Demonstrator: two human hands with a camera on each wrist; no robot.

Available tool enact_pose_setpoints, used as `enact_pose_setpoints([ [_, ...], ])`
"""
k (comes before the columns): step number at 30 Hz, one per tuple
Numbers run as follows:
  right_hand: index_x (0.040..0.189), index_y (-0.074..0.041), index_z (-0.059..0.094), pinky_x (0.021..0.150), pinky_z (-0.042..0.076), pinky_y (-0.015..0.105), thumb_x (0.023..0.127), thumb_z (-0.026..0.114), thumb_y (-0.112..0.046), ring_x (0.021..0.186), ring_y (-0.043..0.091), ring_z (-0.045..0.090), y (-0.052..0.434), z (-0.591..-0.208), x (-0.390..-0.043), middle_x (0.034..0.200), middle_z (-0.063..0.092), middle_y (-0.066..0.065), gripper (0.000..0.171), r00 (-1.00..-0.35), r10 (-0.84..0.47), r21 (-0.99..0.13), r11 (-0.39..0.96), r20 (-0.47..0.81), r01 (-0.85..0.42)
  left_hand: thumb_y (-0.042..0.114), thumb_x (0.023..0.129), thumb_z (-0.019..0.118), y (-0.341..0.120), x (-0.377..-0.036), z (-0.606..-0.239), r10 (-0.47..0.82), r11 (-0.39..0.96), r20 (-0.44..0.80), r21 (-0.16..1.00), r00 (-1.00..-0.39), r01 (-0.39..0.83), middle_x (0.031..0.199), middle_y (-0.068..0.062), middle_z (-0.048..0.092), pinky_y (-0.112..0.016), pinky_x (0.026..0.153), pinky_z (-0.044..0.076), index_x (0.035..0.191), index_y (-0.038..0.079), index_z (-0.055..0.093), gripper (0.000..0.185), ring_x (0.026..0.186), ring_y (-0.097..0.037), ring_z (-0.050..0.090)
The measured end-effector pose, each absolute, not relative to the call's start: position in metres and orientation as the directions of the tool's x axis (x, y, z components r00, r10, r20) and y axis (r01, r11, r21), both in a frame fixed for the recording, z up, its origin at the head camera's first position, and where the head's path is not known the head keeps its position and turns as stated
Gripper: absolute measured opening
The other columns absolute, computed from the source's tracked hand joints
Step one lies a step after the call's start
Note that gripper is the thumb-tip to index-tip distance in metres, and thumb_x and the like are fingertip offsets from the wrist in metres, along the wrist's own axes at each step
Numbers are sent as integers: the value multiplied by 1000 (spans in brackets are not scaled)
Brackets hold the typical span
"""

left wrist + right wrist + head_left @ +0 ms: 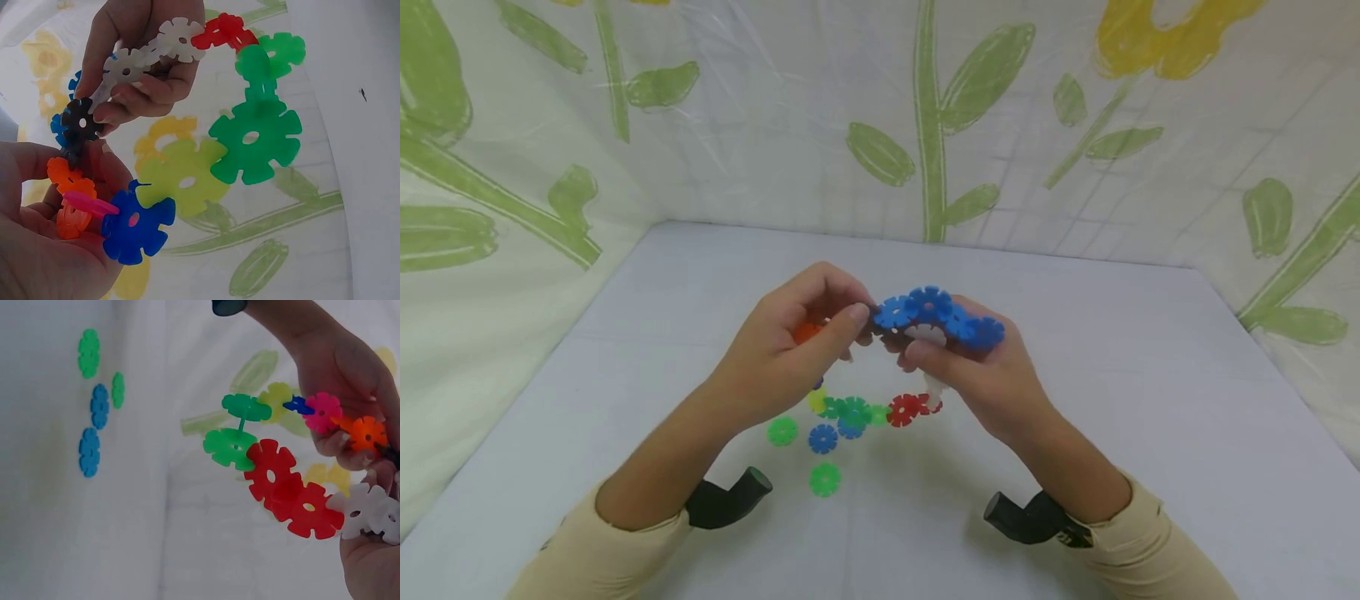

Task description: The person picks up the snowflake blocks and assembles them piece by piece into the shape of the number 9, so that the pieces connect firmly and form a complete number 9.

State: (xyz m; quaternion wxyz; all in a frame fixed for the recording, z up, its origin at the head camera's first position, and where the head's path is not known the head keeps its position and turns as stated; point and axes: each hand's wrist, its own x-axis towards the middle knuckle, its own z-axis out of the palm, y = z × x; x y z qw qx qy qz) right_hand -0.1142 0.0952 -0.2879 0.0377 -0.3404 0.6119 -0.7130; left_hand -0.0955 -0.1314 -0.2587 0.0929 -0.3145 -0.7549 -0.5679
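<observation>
Both hands hold up a looped chain of slotted, flower-shaped plastic discs. My left hand (790, 337) pinches it by a black disc (74, 120), with orange discs (65, 169) against its fingers. Opposite, my right hand (988, 379) grips the white discs (127, 72), its thumb laid over them. A cluster of blue discs (929, 305) stands up between the hands. Below hangs the rest of the loop: red discs (270, 478), green discs (284, 134), a yellow-green disc (165, 178), a dark blue disc (147, 240) and a pink disc (322, 412).
Loose on the white table (1112, 400) under the chain lie a green disc (782, 431), a second green disc (825, 480) and two blue discs (822, 438). A black curved piece (730, 500) juts from each wrist. Behind, a white cloth (775, 167) with painted flowers encloses the table.
</observation>
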Motion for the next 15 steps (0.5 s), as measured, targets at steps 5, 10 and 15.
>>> enact_pose_setpoints([
  [5, 119, -2, 66, 82, 58, 39, 92, 75, -16, 99, 33, 68, 95, -286, -114, 110, 70, 19, 32, -770, -471, -901, -265, 432, -343, 2, 98, 59, -133, -95, -257, 354, 183, 499, 793, -791, 582, 101, -1, 64, -33, 70, 58, 113, 4, 60, 15, 88, -16, 64],
  [10, 120, -1, 65, 80, 58, 37, 92, 75, -18, 99, 33, 68, 95, -286, -114, 110, 70, 19, 34, -764, -471, -897, -256, 441, -361, 3, 98, 59, -134, -95, -256, 349, 192, 491, 796, -798, 574, 101, -1, 64, -33, 70, 58, 113, 3, 60, 14, 89, -16, 65],
  [15, 120, -2, 65, 80, 57, 37, 93, 73, -14, 101, 33, 68, 96, -287, -115, 111, 71, 17, 30, -763, -471, -897, -259, 442, -359, 3, 99, 58, -134, -95, -255, 340, 203, 490, 796, -803, 571, 101, -1, 64, -32, 70, 57, 113, 3, 61, 14, 88, -16, 64],
])
